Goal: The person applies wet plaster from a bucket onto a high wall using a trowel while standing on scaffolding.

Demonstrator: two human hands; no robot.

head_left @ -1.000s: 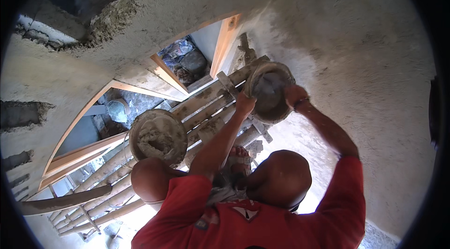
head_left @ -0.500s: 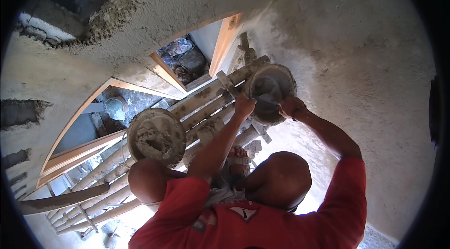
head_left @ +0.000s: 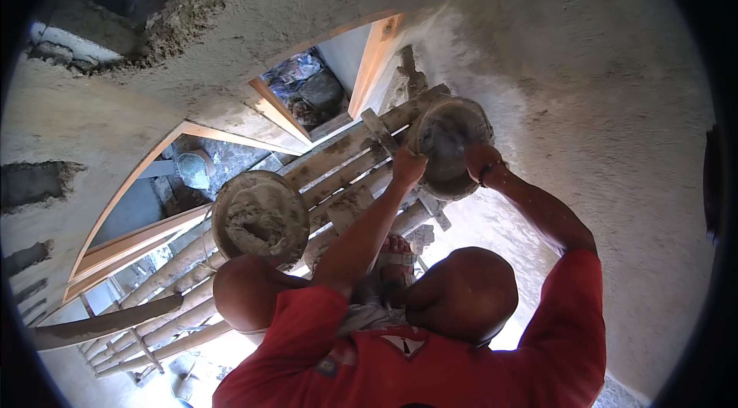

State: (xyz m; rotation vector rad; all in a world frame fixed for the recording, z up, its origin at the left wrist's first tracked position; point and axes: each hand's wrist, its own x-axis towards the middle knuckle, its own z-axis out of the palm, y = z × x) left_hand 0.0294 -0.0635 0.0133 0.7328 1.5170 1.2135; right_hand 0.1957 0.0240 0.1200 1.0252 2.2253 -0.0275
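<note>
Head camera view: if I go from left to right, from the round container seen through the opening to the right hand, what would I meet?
Pale round container → bucket of thick grey mix → left hand → second bucket, gripped at its left rim → right hand.

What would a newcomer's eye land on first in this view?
Probably the bright red shirt across the bottom, then the round bucket right of centre, with the left hand at its left rim and the right hand at its right side. Left of it, a second bucket holds grey-brown mix. Farther up, pale wooden frames edge openings in the rough wall.
</note>
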